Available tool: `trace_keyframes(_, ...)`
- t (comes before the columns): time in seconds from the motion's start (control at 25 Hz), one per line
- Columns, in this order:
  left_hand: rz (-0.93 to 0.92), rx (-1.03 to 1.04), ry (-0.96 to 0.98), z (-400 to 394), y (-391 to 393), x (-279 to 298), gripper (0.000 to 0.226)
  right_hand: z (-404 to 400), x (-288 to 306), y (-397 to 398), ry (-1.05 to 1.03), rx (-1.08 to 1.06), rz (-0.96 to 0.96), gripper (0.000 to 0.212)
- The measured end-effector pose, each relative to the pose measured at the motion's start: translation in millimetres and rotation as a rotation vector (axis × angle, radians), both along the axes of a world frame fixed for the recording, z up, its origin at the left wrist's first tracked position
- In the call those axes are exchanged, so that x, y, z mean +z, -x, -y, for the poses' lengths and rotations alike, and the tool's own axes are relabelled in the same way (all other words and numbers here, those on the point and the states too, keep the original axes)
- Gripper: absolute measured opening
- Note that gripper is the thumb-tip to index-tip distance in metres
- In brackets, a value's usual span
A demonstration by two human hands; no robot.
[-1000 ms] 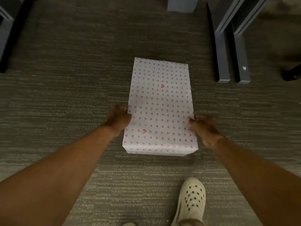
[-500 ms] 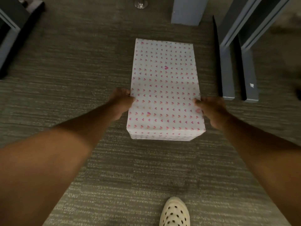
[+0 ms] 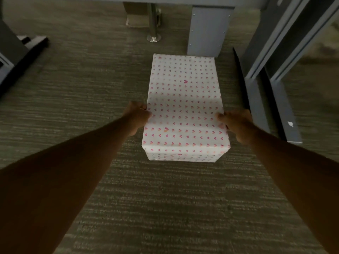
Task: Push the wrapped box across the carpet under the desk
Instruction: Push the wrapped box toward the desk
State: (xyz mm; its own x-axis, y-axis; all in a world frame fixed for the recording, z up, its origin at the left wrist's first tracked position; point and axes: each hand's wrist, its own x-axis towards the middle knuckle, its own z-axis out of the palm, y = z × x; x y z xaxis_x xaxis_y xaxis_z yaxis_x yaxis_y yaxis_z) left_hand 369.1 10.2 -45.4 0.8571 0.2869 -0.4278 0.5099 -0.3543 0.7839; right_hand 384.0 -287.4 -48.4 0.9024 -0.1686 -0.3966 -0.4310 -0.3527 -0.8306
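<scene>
Box (image 3: 185, 107) flat on carpet (image 3: 73, 107), far end just short of grey post (image 3: 208, 32). Left hand (image 3: 136, 116) and right hand (image 3: 236, 123) clamped on long sides near rear. Probably stiff, lightish; paper tearable, carpet grippy. Best pushed low, evenly.

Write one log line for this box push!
wrapped box on carpet | left hand, right hand gripping sides | gray panel just ahead

Matt heart-print paper wraps the box (image 3: 185, 110); the carpet (image 3: 77, 92) is coarse, ribbed pile.
</scene>
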Motion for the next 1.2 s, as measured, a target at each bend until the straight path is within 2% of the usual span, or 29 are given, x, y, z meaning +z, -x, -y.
trace_keyframes(0.2,0.030,0.006,0.030,-5.5,-27.4,-10.7,0.010,-3.0,-4.5,-30.0,0.031,-0.021,0.036,0.021)
trace_keyframes(0.32,0.038,-0.012,-0.013,-3.6,-33.6,-15.3,0.010,-1.9,-7.3,-35.4,0.039,-0.028,0.029,0.018)
trace_keyframes(0.48,0.028,-0.003,-0.049,-0.3,-40.7,-22.1,0.012,-1.5,-13.7,-40.2,0.031,-0.020,0.028,0.027)
trace_keyframes(0.92,-0.007,-0.034,-0.148,-9.0,-47.2,-32.0,0.007,-8.3,-27.6,-40.2,-0.001,0.019,0.030,0.026)
trace_keyframes(1.12,-0.067,-0.043,-0.162,-9.9,-50.5,-27.4,0.023,-7.5,-22.2,-37.8,0.023,0.079,0.005,0.024)
trace_keyframes(1.2,-0.095,-0.069,-0.204,-6.0,-48.1,-22.3,0.036,-8.8,-19.6,-36.1,0.063,0.110,-0.002,0.037)
